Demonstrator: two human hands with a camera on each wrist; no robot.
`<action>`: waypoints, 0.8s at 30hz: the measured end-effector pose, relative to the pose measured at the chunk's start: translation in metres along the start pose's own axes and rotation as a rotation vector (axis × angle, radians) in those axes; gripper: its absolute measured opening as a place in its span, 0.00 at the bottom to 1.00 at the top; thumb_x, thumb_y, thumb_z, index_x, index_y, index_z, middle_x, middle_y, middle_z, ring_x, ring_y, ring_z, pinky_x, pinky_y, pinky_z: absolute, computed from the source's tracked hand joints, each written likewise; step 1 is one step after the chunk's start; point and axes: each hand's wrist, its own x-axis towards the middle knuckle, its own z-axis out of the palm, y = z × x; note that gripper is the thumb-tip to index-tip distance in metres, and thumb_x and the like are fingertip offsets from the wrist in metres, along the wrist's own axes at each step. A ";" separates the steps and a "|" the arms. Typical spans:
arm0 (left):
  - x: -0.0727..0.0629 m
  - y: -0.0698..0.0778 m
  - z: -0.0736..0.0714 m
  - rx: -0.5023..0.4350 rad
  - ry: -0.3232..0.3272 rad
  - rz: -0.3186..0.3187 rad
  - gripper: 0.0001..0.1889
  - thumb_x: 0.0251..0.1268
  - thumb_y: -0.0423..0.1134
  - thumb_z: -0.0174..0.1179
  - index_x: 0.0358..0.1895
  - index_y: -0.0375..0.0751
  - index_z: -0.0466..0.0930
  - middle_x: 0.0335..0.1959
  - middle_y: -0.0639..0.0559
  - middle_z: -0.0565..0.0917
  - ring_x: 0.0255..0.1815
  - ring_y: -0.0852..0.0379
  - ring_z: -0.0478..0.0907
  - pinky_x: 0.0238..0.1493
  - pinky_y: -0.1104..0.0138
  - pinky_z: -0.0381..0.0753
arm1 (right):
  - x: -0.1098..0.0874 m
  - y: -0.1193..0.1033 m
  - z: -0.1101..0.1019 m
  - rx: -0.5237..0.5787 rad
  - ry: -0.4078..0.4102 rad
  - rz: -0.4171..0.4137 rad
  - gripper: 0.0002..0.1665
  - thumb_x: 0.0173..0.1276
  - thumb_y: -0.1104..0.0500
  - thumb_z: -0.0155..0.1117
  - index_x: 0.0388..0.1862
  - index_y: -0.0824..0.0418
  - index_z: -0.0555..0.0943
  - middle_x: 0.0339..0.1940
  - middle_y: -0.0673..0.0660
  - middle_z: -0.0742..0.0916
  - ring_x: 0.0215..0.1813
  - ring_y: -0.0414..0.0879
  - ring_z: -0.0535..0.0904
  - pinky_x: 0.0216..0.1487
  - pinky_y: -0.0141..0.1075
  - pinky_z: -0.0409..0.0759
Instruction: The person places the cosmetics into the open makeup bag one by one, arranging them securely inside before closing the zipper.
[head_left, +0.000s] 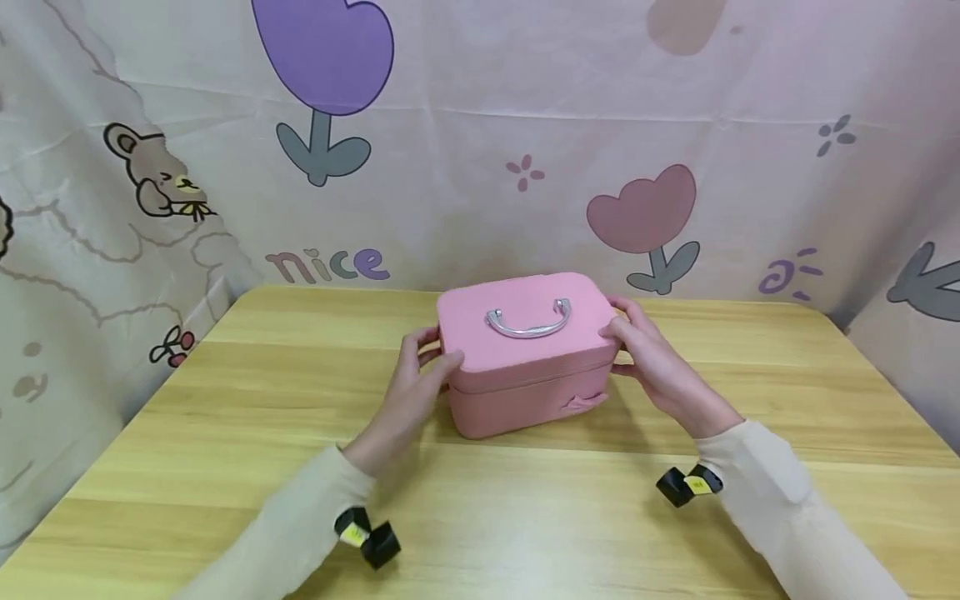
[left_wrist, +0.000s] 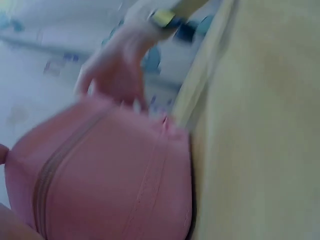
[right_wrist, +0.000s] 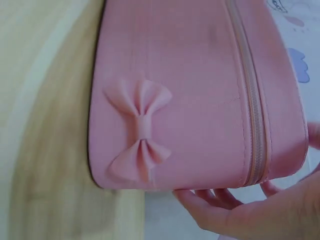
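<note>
A pink cosmetic case point(head_left: 525, 350) stands on the table, turned slightly, its lid down. On top is a curved silver handle point(head_left: 529, 327). A zipper point(right_wrist: 254, 115) runs round below the lid, and a pink bow point(right_wrist: 142, 132) decorates the front. My left hand point(head_left: 416, 392) holds the left end, thumb on the lid's front corner and fingers along the side. At the opposite end my right hand point(head_left: 656, 362) grips the case, its thumb over the lid's edge and its fingers against the side wall. The case hides some fingertips.
The wooden table point(head_left: 225, 467) extends around the case. Behind it hangs a printed cloth point(head_left: 465, 167) with flowers and a bear, which also covers both sides. A small black device point(head_left: 367, 537) is strapped to each sleeve.
</note>
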 end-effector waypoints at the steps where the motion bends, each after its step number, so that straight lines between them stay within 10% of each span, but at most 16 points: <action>1: 0.008 -0.001 -0.002 -0.018 -0.002 -0.001 0.31 0.68 0.39 0.52 0.70 0.34 0.52 0.70 0.41 0.57 0.67 0.45 0.60 0.60 0.51 0.67 | -0.001 0.000 0.001 0.006 0.008 0.001 0.41 0.66 0.58 0.44 0.76 0.60 0.45 0.69 0.67 0.60 0.59 0.55 0.62 0.58 0.54 0.64; 10: 0.057 -0.009 -0.007 -0.104 -0.048 0.007 0.30 0.65 0.42 0.51 0.70 0.38 0.62 0.68 0.46 0.65 0.66 0.50 0.62 0.59 0.48 0.67 | -0.005 0.006 -0.007 0.028 0.037 -0.004 0.39 0.71 0.55 0.43 0.77 0.61 0.44 0.69 0.67 0.60 0.64 0.58 0.60 0.60 0.54 0.66; 24: 0.061 -0.018 -0.014 -0.132 -0.121 0.023 0.33 0.72 0.47 0.51 0.75 0.40 0.55 0.75 0.49 0.57 0.72 0.53 0.56 0.65 0.50 0.63 | 0.001 0.010 -0.009 -0.002 0.037 -0.035 0.40 0.72 0.53 0.44 0.77 0.62 0.43 0.69 0.69 0.61 0.67 0.61 0.59 0.63 0.59 0.61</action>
